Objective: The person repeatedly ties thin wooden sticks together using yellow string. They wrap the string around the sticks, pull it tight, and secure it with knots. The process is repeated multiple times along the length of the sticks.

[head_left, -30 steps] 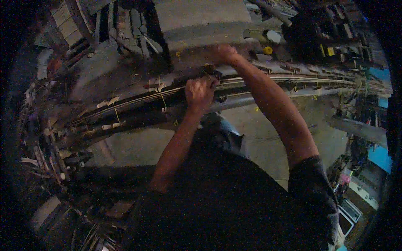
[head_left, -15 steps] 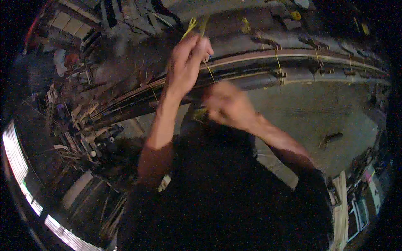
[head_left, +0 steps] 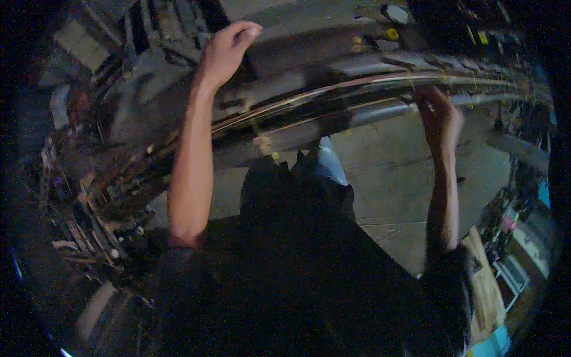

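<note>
A long bundle of thin wires runs along a grey rail across the bench in front of me. My left hand is raised above the bench's far side, its fingers curled; motion blur hides whether anything is in it. My right hand reaches up to the bundle's right part, fingers closed around the wires near the rail. A pale tag hangs from the rail between my arms.
Racks of tangled wires and parts crowd the left side. Yellow and white small items lie on the bench's far edge. Bare concrete floor shows below the rail. Shelves and boxes stand at the right.
My left hand has risen and moved left, away from the bundle. My right hand has swung out from in front of my chest to the bundle's right part.
</note>
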A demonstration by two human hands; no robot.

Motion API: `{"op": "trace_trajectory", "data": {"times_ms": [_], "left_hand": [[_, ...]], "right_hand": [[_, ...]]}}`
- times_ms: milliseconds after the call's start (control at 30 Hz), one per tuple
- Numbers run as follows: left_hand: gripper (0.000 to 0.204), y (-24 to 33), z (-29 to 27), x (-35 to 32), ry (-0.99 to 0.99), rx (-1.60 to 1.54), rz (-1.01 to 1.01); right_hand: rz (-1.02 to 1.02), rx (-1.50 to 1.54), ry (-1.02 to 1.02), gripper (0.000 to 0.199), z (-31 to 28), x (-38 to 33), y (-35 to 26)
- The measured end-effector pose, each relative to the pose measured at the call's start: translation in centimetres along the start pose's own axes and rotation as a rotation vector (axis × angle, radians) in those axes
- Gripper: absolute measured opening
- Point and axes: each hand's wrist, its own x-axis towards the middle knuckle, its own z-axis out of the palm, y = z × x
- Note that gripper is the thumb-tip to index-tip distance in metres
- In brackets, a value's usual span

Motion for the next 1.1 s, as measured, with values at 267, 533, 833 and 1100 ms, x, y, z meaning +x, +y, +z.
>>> {"op": "trace_trajectory", "data": {"times_ms": [267, 533, 833, 1100], "left_hand": [[0.027, 2.5, -7.3, -11.4, 0.031, 0.049, -0.207], [0.014, -2.5, 2.3, -16.8, 0.348, 0.373, 0.03], [0.016, -0.3, 3.2, -17.0, 0.429, 0.744, 0.236], [0.01, 0.4, 2.2, -16.8, 0.134, 0.398, -0.174]], "right_hand": [[0.708, 1.139, -0.587, 0.05, 22.7, -17.3, -11.2], [-0.95, -0.17, -0.49, 0.023, 7.0, -2.1, -28.5], [-0.252, -0.209, -0.575, 0.028, 25.4, 11.0, -17.4], [-0.736, 0.298, -0.839, 0.016, 17.8, -9.8, -16.0]]}}
